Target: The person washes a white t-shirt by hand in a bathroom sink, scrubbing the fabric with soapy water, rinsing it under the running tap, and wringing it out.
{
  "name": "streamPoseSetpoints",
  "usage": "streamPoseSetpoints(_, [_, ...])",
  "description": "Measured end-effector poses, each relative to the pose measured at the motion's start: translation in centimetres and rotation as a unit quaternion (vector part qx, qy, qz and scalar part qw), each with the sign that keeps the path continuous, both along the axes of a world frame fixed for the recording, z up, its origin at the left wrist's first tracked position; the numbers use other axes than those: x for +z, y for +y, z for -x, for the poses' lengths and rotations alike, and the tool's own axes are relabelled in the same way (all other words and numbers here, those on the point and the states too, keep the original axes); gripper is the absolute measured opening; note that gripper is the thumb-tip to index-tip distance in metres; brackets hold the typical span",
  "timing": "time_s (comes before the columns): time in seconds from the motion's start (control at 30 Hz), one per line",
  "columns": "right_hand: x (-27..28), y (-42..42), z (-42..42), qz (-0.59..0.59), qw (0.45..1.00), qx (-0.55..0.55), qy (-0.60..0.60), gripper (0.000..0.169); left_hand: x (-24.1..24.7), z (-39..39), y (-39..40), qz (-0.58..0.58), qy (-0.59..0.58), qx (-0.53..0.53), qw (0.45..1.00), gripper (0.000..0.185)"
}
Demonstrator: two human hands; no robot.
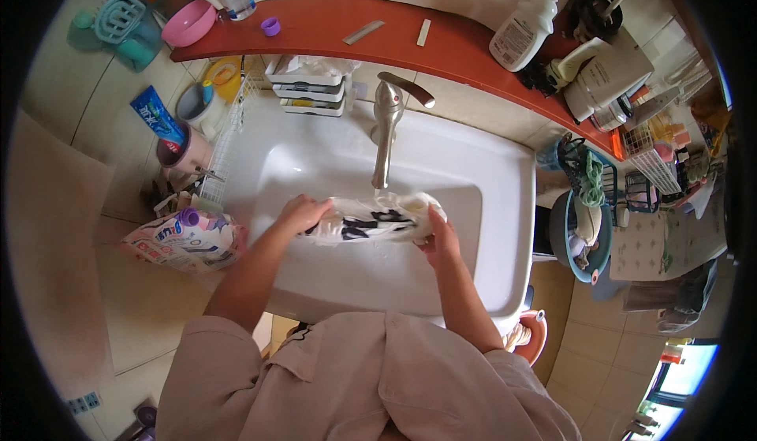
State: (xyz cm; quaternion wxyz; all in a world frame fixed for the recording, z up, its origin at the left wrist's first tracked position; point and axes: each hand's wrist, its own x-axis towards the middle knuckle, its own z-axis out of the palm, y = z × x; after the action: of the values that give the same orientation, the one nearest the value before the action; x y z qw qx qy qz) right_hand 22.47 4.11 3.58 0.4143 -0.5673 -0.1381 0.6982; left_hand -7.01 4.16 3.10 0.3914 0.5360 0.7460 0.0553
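A bunched wet white cloth with black markings [381, 223] is stretched between my two hands above the basin of a white ceramic sink [378, 281]. At its left end my left hand [303, 213] grips the fabric. My right hand [440, 234] holds the other end, thumb on top and fingers curled beneath. The spout of a metal single-lever faucet [384, 139] ends just over the cloth's upper edge, with what looks like a thin stream of water at its tip.
Behind the sink runs a red shelf [319, 27] with a white bottle [523, 33] and a pink bowl [189, 24]. A wire rack [227, 151], cups and a detergent pouch [189, 243] flank the left side. To the right hangs a blue basket [602, 251] holding cloths.
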Motion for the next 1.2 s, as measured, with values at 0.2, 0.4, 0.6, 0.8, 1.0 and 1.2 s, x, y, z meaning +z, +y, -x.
streamPoseSetpoints(0.2, [-1.2,0.3,-2.3,0.022,0.992,-0.016,-0.123,0.045,-2.3,-2.9,-1.5,-0.313,0.381,-0.164,0.854,0.052])
streamPoseSetpoints(0.4, [-7.0,-2.4,-1.8,0.194,0.98,-0.006,-0.054,0.051,-3.2,-6.6,-3.5,-0.132,0.166,-0.405,0.889,0.044])
streamPoseSetpoints(0.6, [-8.5,-2.3,-0.8,0.192,0.981,-0.023,-0.029,0.05,-4.9,-9.0,-1.6,-0.039,0.088,-0.036,0.995,0.047])
streamPoseSetpoints(0.8, [-6.8,0.0,0.8,0.055,0.925,-0.061,0.372,0.059,-1.4,-14.0,-4.1,-0.257,-0.234,-0.149,0.926,0.028])
streamPoseSetpoints(1.0, [-4.2,-0.5,3.0,-0.03,0.883,0.036,0.468,0.052,3.8,-16.8,-5.9,-0.325,-0.173,-0.23,0.901,0.021])
streamPoseSetpoints(1.2, [-6.6,-0.6,4.0,-0.038,0.914,-0.023,0.403,0.031,-0.1,-14.2,-3.1,-0.371,-0.063,-0.104,0.92,0.022])
